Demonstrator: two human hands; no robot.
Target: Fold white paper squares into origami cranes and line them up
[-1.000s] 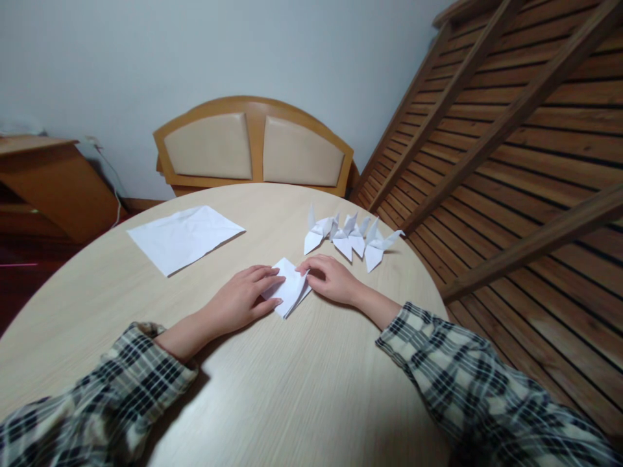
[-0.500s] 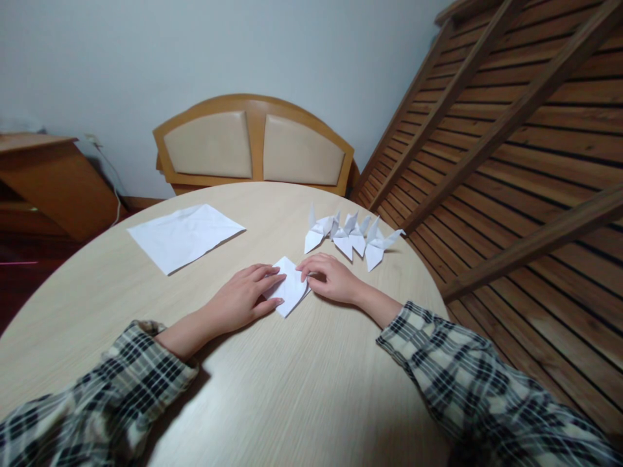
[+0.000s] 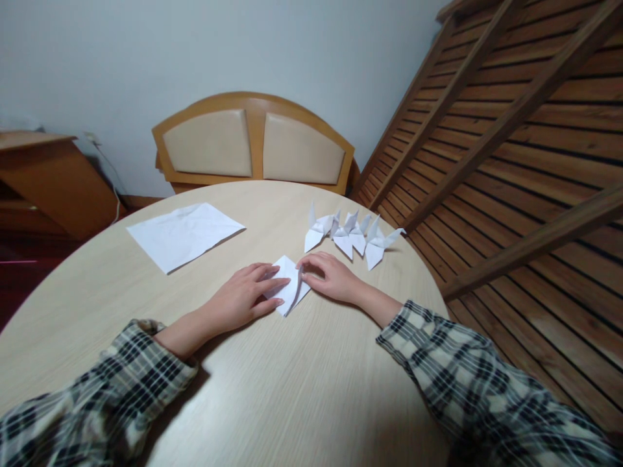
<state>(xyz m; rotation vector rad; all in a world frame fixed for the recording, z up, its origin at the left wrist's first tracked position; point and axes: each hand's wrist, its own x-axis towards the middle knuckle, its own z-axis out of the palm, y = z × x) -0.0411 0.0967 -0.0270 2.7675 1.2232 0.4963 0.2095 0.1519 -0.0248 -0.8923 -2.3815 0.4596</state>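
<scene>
A small folded square of white paper (image 3: 283,303) lies on the table with one corner pointing at me. My left hand (image 3: 246,292) rests on its left part, fingers stretched out flat and apart. On the other side, my right hand (image 3: 328,275) pinches the right corner of the top layer between thumb and fingers. That layer stands up in a curve, and the layer under it stays on the table. Just beyond my right hand sit several white paper cranes (image 3: 374,243) in a row.
Sheets of white paper (image 3: 187,233) lie at the back left of the round wooden table (image 3: 272,402). Behind it stands a wooden headboard with beige panels (image 3: 209,146). A slatted wooden frame (image 3: 511,143) leans at the right, and a brown cabinet (image 3: 53,181) is at the far left.
My right hand has lifted the right corner of the paper's top layer and curled it up toward the left. My left hand has stayed nearly still on the paper.
</scene>
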